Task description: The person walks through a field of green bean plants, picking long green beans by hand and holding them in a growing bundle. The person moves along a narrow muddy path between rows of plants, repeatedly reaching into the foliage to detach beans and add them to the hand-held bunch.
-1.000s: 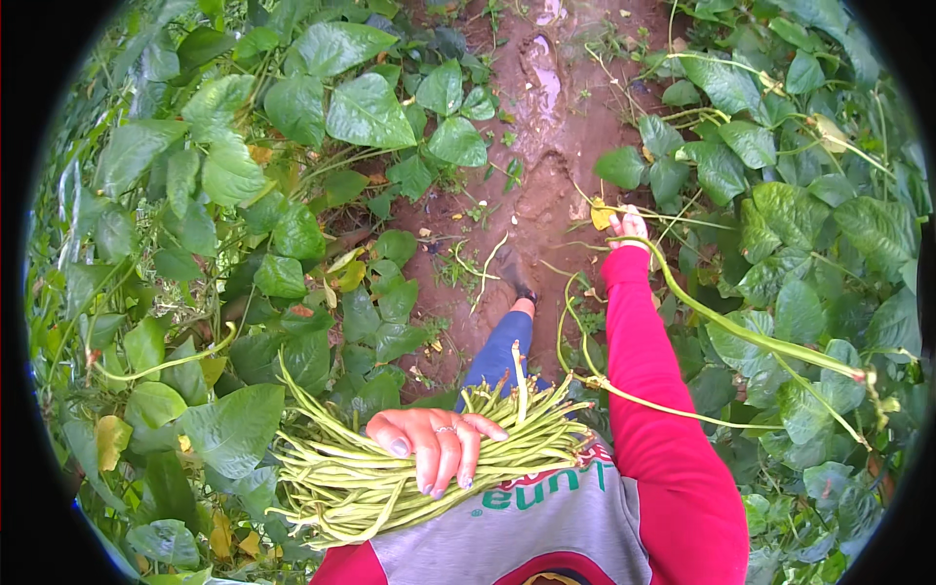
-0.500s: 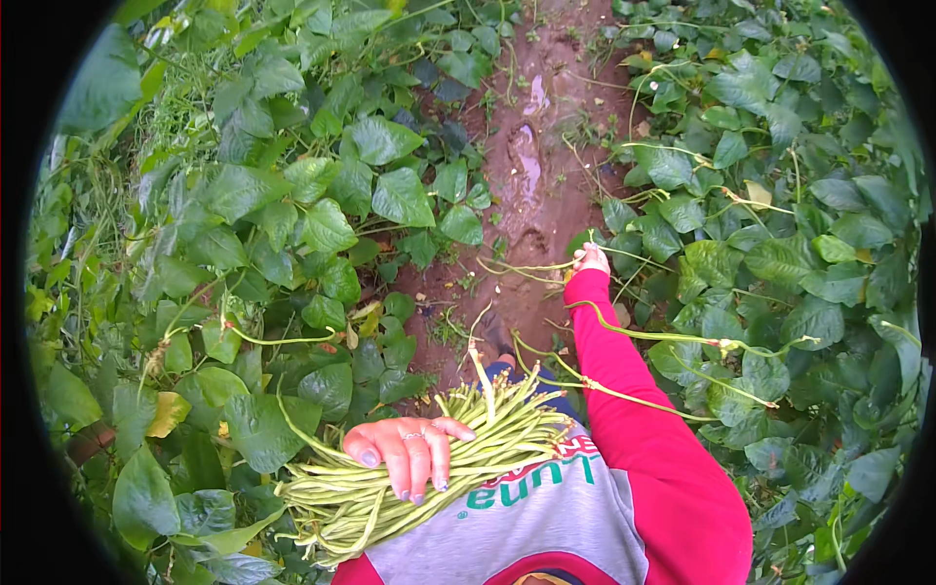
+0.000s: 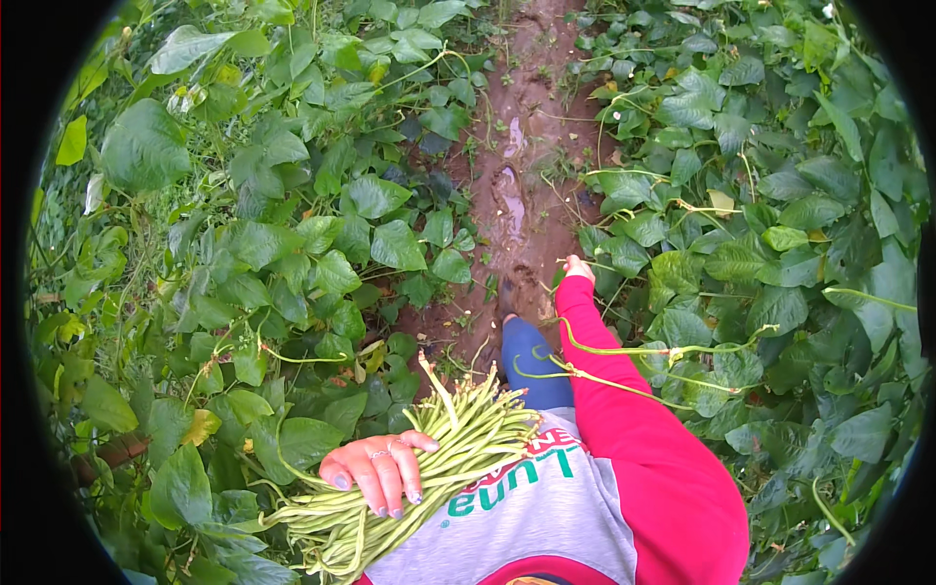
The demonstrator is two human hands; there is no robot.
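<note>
Green long beans (image 3: 429,458) lie bundled against the person's shirt, left hand (image 3: 378,471) clasped over them. Right hand (image 3: 577,267) reaches beyond the bundle toward the leaves (image 3: 673,253); its grip is unclear. Best hugging the bundle tight while stretching.

Muddy path (image 3: 522,185) runs up middle, only bare strip, narrow. Thick bean leaves (image 3: 292,224) wall left side, packed tight, no gap for hand. Same leafy wall (image 3: 770,244) on right. Right hand (image 3: 577,267) out at path edge, touching leaves there. Long thin vines (image 3: 624,353) cross over red sleeve (image 3: 634,419), snag risk. Left hand (image 3: 378,471) pressed on bean bundle (image 3: 429,458) against body, leaves crowd close under it.
</note>
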